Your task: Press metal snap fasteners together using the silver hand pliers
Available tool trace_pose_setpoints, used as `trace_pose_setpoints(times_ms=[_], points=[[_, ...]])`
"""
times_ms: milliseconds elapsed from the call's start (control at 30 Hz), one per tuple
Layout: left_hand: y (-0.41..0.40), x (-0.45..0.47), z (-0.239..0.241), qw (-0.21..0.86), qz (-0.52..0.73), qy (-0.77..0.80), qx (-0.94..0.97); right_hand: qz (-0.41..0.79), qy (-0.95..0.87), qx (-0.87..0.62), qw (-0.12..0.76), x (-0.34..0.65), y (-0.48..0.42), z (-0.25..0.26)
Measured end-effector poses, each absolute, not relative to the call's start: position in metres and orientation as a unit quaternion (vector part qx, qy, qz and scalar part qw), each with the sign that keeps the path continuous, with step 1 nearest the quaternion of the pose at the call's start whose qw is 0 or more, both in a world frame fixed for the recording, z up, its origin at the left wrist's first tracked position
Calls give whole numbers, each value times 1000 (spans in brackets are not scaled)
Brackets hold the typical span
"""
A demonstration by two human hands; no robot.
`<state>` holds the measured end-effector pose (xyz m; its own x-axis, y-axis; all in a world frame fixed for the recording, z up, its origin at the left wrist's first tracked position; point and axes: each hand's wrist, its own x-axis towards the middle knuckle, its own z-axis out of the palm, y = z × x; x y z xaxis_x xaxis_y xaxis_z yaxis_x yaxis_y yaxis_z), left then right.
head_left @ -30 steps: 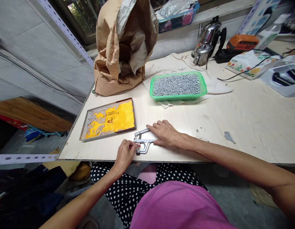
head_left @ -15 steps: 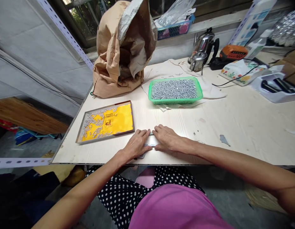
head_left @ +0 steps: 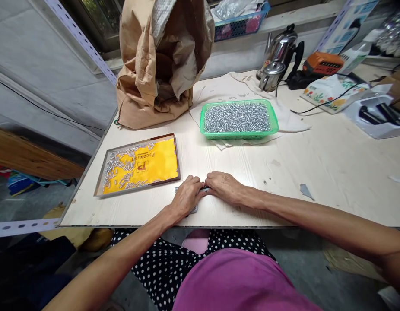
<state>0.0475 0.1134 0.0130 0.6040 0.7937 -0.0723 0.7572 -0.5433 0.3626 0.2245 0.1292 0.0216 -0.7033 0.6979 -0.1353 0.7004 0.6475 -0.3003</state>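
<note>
Close to the table's front edge, my left hand [head_left: 187, 195] and my right hand [head_left: 224, 186] grip a narrow grey metal-looking strip [head_left: 205, 188] from either side. Fingers of both hands are closed on it, thumbs towards me, and they cover most of its length. A short end pokes out left of my left hand. Its exact kind is hidden. Under my left wrist lies a small grey flat object [head_left: 194, 210], partly covered. To the left sits a shallow tray [head_left: 137, 188] with a yellow lining and many loose small metal pins. Beyond my hands stands a green basket [head_left: 239, 135] full of similar pins.
A large brown paper bag [head_left: 138, 101] stands at the back left. Behind to the right are a metal kettle [head_left: 282, 45], a small metal pot [head_left: 271, 75], an orange-and-black battery [head_left: 323, 64], a tissue pack [head_left: 334, 91] and a white tray [head_left: 365, 127] with black-handled tools.
The hands have drawn closer together, and the flat piece between them now shows as a thin strip, its end visible left of my left hand. The view has shifted slightly.
</note>
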Motion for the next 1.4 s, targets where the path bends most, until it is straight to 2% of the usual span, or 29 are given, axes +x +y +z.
trace_pose_setpoints(times_ms=[200,400,700,767,900,1000,1100,1200,1300,1400], points=[[111,45,16,148,38,459,875,-148,914,376,-40,233,134,17],[64,52,-8,67,148,478,863,-145,921,361,-37,243,152,12],[27,66,-16,118,175,465,860,-55,889,453,-20,216,177,18],[28,65,-18,122,182,461,860,-46,924,379,-31,200,163,24],[16,66,-17,129,211,441,863,-63,990,122,-36,169,132,29],[-3,61,-1,114,239,331,906,-44,997,55,-35,152,124,24],[-4,37,22,45,295,270,916,-17,998,24,-55,139,124,12],[28,-14,42,-44,328,409,851,-36,995,16,-94,129,124,1],[83,-74,50,-95,255,609,745,-97,978,69,-172,128,130,7],[134,-120,47,-63,125,719,680,-140,926,182,-299,150,155,35]])
